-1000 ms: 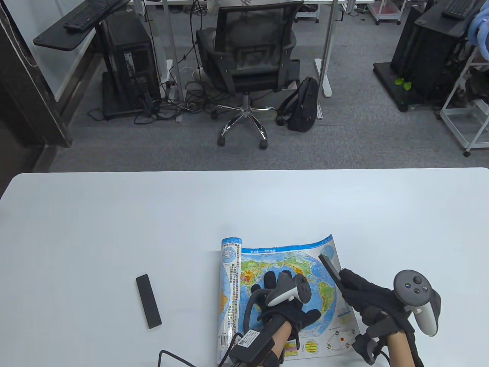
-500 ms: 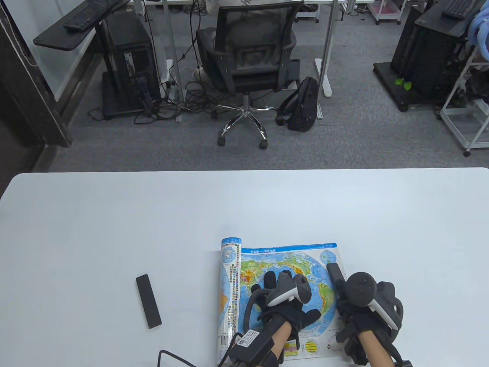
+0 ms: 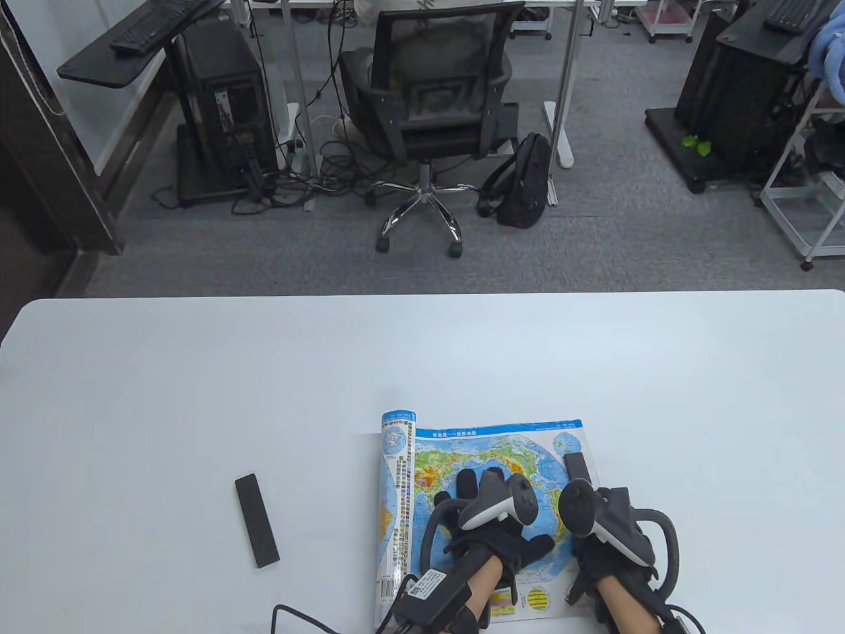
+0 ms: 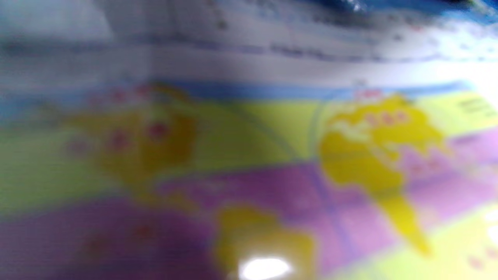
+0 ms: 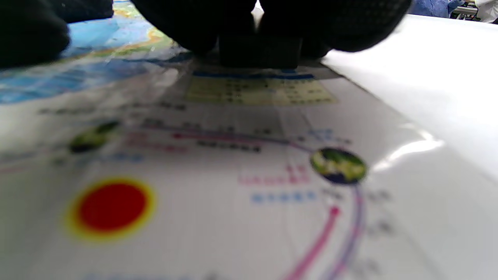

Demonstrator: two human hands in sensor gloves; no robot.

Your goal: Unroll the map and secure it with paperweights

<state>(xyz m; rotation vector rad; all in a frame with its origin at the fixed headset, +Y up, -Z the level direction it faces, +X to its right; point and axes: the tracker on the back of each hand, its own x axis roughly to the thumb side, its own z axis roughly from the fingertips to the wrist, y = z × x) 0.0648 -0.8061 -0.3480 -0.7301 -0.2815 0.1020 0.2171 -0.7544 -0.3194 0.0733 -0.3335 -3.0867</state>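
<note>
Table view: map (image 3: 488,462) lies partly unrolled at near edge of white table (image 3: 198,383), its left part still a roll (image 3: 396,502) running front to back. L hand (image 3: 492,528) rests flat, palm down, fingers spread on the printed sheet just right of the roll, gripping nothing. R hand (image 3: 597,548) sits over the sheet's right margin, atop a dark bar paperweight (image 3: 575,465) whose far end shows past the tracker; fingers are hidden here, so the grip cannot be read from this view. R wrist view adds what the table view hides: gloved fingertips (image 5: 194,23) come down on either side of the bar (image 5: 260,52), which lies on the map's (image 5: 233,175) margin, with bare table to the right; whether they pinch or only touch it, cannot tell. L wrist view: only blurred map colours (image 4: 249,163) close up, no fingers seen. Count: map ×1; paperweights ×2, one under R hand, the second paperweight (image 3: 257,520) lying on bare table well left of the roll, untouched; hands ×2. Bkgd: office chair (image 3: 429,99).
</note>
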